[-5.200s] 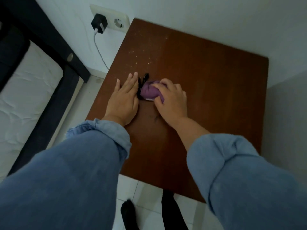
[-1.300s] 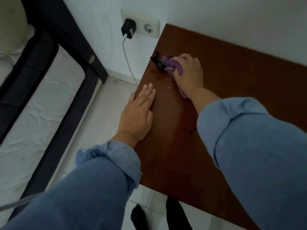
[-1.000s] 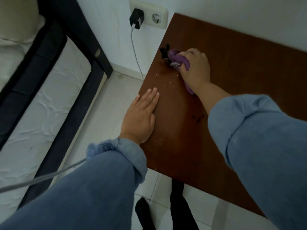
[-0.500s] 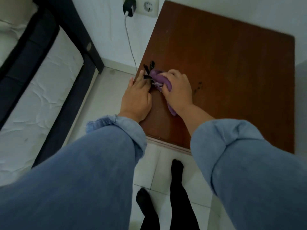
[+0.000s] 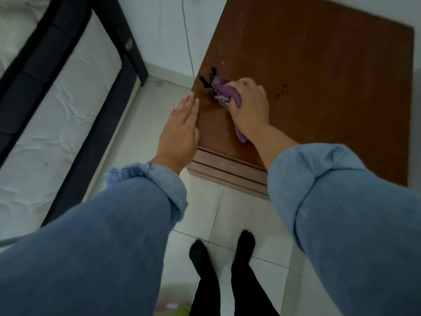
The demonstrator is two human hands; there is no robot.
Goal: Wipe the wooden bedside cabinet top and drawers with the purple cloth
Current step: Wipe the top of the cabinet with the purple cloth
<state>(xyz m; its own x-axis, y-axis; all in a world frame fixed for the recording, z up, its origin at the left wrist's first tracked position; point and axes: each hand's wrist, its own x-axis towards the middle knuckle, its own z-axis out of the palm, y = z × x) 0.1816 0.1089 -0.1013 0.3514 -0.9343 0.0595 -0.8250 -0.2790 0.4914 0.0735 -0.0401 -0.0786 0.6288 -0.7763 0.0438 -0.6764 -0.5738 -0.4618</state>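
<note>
Right hand point(image 5: 249, 110) grip bunches cloth point(image 5: 225, 92) on cabinet point(image 5: 330, 87) top, near left edge. Left hand point(image 5: 182, 131) flat, beside grip. Risk: crumbs swept off onto floor point(image 5: 159, 103).

Cabinet point(image 5: 330, 87): a dark reddish-brown wooden top, seen from above, set against the white wall. Pale specks are scattered over the left part of the top, and a small dark mark is seen right of centre. The stepped drawer fronts point(image 5: 227, 173) are visible below the near edge, as lighter brown horizontal bands.

Cloth point(image 5: 227, 93): purple, bunched into a wad, with black strands trailing from its far-left end and a tail protruding at the near side. It is pressed on the top near the left edge, toward the front corner.
</note>
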